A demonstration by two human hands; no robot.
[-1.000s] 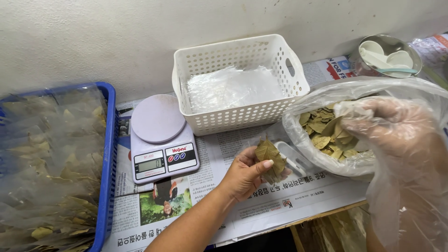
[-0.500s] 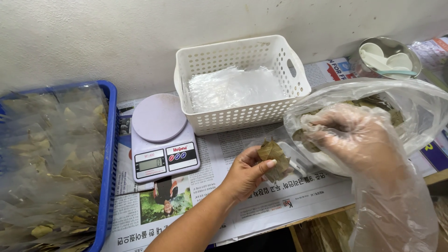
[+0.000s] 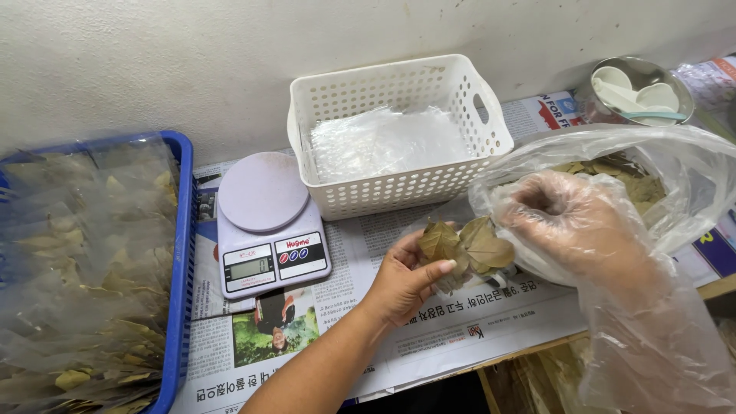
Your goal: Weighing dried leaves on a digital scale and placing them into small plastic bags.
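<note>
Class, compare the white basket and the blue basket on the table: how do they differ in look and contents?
The white basket has walls perforated with small holes and holds empty clear plastic bags; the blue basket holds clear packets filled with dried leaves. The white basket stands fully in view behind the scale; the blue basket is cut off at the left edge. Both rest on newspaper.

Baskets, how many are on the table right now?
2: a white perforated basket holding clear plastic bags stands against the wall behind the scale; a blue basket of packed leaves sits at the left edge, partly cut off.
</note>
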